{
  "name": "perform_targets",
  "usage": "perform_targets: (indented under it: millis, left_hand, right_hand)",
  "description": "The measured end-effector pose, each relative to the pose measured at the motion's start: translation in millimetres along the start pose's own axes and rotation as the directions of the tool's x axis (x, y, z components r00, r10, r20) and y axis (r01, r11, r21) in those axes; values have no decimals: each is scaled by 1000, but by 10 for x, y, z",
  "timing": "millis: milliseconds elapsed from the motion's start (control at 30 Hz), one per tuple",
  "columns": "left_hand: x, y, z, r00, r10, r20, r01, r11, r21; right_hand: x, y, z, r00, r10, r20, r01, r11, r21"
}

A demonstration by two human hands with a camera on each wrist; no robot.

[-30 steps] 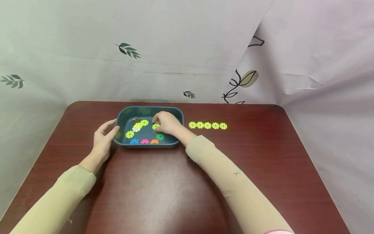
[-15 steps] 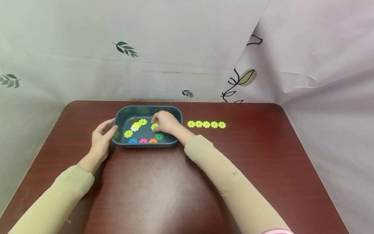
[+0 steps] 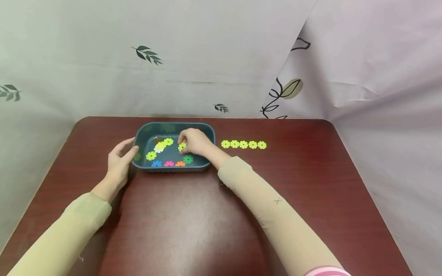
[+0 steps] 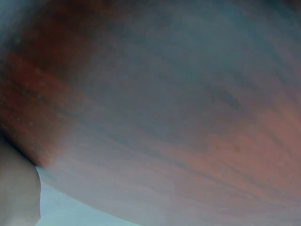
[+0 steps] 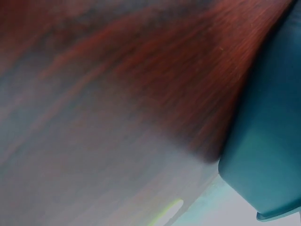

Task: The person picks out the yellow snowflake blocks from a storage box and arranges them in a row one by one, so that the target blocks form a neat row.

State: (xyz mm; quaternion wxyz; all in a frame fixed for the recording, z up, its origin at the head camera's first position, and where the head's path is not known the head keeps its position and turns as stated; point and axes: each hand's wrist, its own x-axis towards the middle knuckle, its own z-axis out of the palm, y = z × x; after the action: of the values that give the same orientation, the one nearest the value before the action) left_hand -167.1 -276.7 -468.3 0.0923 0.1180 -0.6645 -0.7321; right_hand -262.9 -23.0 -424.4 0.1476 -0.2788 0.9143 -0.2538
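Note:
A blue-green plastic tray (image 3: 176,169) stands at the back left of the table. My left hand (image 3: 117,166) holds its left end, thumb at the rim and fingers along the outside. Inside the tray, my right hand (image 3: 197,142) pinches a yellow-green notched snowflake disc (image 3: 181,147) between thumb and fingers. Around it in the tray lie more discs: several yellow-green, plus a white, a green disc (image 3: 188,159), an orange disc (image 3: 180,164), a pink disc (image 3: 169,164) and a blue disc (image 3: 157,163). The right wrist view catches only the tray's outer wall (image 5: 268,146), not the fingers.
Right of the tray, a straight row of yellow-green discs (image 3: 243,145) lies on the dark red wooden table (image 3: 304,184). Pale cloth (image 3: 193,57) with leaf prints hangs behind and at both sides. The left wrist view is mostly blurred tabletop (image 4: 141,117).
The head view has shifted slightly, moving everything a little up and left. Both hands keep their places, the right still pinching the yellow-green disc.

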Motion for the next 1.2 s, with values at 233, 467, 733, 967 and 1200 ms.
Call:
perform_targets:
  millis: [233, 467, 733, 967, 1200]
  left_hand:
    - [-27, 15, -20, 1000, 13, 5, -13, 1000, -12]
    - [-48, 27, -23, 1000, 21, -4, -21, 1000, -11]
    - [-9, 27, 8, 1000, 20, -2, -20, 1000, -12]
    - [2, -6, -12, 1000, 10, -8, -10, 1000, -18]
    - [1, 0, -58, 999, 39, 20, -38, 999, -37]
  right_hand:
    - [-12, -25, 2, 1000, -17, -4, 17, 998, 64]
    - [-4, -32, -32, 999, -16, -38, 23, 982, 186]
    - [-6, -7, -127, 993, -50, -107, 77, 959, 272]
    - [-88, 26, -288, 994, -39, -103, 70, 946, 316]
    - [-164, 132, -469, 989, -19, -148, 75, 923, 379]
